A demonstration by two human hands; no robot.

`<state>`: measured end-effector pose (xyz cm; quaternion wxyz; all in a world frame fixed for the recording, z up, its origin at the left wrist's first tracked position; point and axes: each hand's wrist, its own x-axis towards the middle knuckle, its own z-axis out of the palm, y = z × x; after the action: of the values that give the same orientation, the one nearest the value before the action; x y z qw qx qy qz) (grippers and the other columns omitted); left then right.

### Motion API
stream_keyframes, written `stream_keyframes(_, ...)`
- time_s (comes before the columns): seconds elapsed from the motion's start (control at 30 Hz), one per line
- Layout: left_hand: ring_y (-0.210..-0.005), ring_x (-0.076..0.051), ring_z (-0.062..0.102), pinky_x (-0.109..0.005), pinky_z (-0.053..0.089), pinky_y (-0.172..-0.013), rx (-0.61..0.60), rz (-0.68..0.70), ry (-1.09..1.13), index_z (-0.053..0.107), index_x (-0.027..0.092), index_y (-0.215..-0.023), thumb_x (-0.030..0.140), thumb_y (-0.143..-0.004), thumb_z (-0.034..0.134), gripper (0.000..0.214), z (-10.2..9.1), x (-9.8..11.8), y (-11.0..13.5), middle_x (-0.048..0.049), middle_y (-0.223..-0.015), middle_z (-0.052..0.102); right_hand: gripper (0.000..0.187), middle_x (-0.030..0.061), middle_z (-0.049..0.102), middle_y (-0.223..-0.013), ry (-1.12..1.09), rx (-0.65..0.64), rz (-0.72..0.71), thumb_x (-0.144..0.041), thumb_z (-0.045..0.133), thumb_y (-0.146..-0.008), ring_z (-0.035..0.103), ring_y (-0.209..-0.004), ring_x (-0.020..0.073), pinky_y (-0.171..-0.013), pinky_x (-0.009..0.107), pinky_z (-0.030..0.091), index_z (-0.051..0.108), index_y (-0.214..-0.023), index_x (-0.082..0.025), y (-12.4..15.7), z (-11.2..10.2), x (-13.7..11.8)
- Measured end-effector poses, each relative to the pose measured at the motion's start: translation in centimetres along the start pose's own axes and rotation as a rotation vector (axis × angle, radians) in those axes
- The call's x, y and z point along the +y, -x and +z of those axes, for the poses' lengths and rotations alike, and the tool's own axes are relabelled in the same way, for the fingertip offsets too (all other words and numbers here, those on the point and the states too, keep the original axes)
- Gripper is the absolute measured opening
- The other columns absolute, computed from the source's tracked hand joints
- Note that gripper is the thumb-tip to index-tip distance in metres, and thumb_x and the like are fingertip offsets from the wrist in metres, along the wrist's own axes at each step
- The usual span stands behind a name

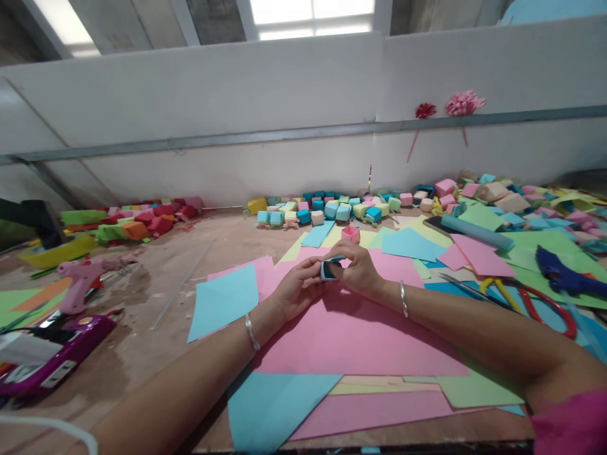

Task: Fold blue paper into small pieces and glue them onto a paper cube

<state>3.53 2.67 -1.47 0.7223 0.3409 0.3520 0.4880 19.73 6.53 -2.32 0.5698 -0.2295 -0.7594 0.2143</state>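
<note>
Folded blue paper piece [325, 272] rose between a person's two hands over a broad tabletop [161, 265] strewn with coloured paper. Below them spread a large pink sheet [360, 344], with a smaller blue sheet [225, 297] to its left. The right hand [358, 265] reached over the piece's far edge and right side, its fingers bent almost closed on it. The left hand [298, 279] gripped the left side, fingers likewise drawn in, leaving a dark opening visible between the two. Just beyond stood a small pink paper box [351, 234].
</note>
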Motion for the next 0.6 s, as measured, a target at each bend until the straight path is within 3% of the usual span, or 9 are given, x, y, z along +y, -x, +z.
stream_keyframes(0.2,-0.059,-0.007,0.054,-0.022,0.049,-0.066,-0.028,0.028,0.014,0.064,0.017,-0.09,0.018,-0.077,0.074,0.016,-0.27,0.04,-0.18,0.0021,-0.073,0.059,0.018,0.0018,0.068,-0.084,0.031,-0.008,0.046,-0.009,0.058,-0.071,0.06,-0.077,0.0167,-0.071,0.03,0.046,0.065,-0.083,-0.021,-0.21,0.24,-0.91)
stream_keyframes(0.37,-0.041,-0.003,0.032,-0.02,0.047,-0.062,-0.042,0.02,0.01,0.062,0.017,-0.085,0.019,-0.08,0.071,0.011,-0.2,0.13,-0.1,0.0096,-0.048,0.035,0.012,-0.0006,0.059,-0.072,0.108,0.068,0.071,-0.01,0.056,-0.069,0.052,-0.071,0.0153,-0.066,0.029,0.041,0.055,-0.071,-0.021,-0.36,0.11,-1.13)
stream_keyframes(0.6,-0.061,-0.01,0.055,-0.024,0.05,-0.066,0.018,0.029,-0.044,0.063,0.017,-0.09,0.02,-0.075,0.074,0.02,-0.15,0.24,-0.08,0.0007,-0.07,0.056,0.01,-0.0003,0.058,-0.074,0.083,0.096,0.09,-0.012,0.059,-0.072,0.051,-0.071,0.0156,-0.064,0.029,0.041,0.055,-0.072,-0.022,-0.28,0.2,-0.87)
